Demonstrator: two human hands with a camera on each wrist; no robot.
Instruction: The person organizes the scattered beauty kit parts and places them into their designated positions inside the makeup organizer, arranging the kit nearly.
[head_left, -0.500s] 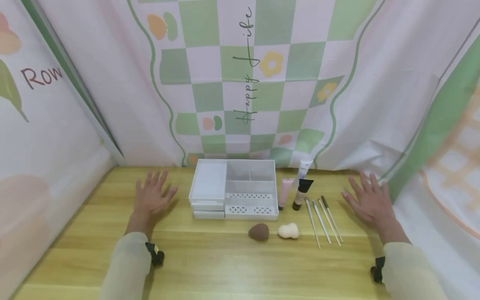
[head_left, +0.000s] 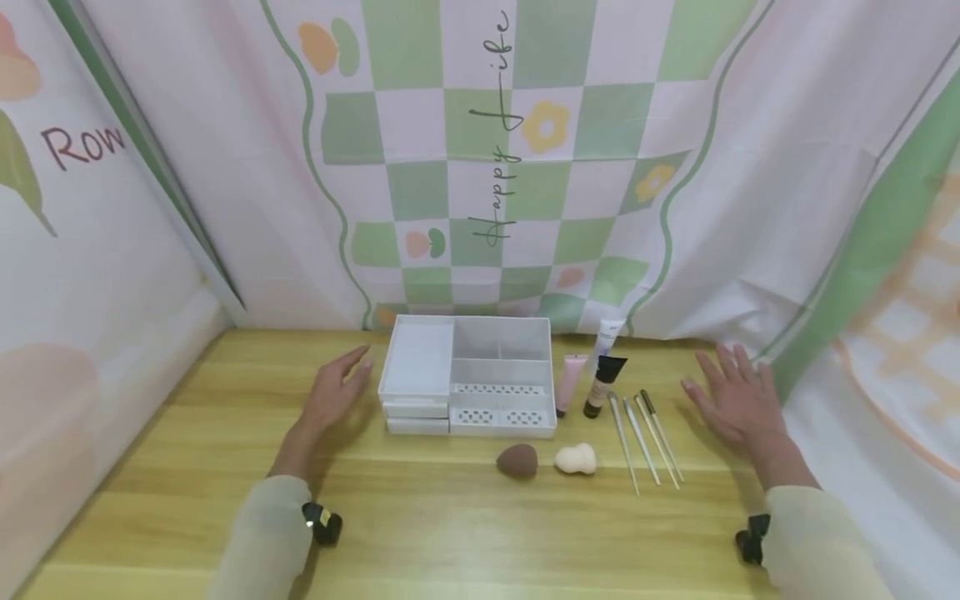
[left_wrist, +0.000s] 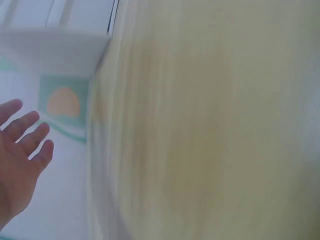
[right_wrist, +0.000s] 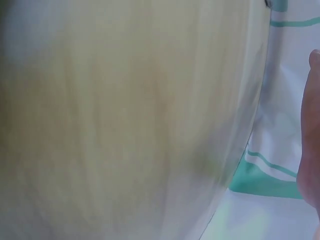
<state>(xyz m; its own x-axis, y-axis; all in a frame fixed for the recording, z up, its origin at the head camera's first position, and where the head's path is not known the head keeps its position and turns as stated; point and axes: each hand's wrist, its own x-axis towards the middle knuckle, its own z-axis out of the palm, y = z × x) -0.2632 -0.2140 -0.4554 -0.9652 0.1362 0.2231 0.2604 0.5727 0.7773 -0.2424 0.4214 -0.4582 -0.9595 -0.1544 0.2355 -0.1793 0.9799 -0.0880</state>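
Note:
My left hand (head_left: 335, 392) is just left of a white organizer (head_left: 417, 357), turned toward it, with the fingers extended and nothing held. In the left wrist view the same hand (left_wrist: 19, 167) shows spread fingers. My right hand (head_left: 738, 404) lies palm down at the right of the table, fingers spread, holding nothing. Several thin makeup brushes (head_left: 640, 442) lie to its left. In the right wrist view only part of the right hand (right_wrist: 311, 135) shows at the edge. The organizer has a covered left side above small drawers, and bare open compartments on the right.
Right of the organizer stand a pink tube (head_left: 572, 383), a black-capped tube (head_left: 602, 387) and a white tube (head_left: 608, 335). In front lie a brown makeup sponge (head_left: 517, 461) and a cream one (head_left: 576, 459). A patterned curtain (head_left: 420, 125) hangs behind the wooden table (head_left: 450, 533).
My left hand has moved right toward the organizer and turned from palm down onto its side. The right hand stays about where it was.

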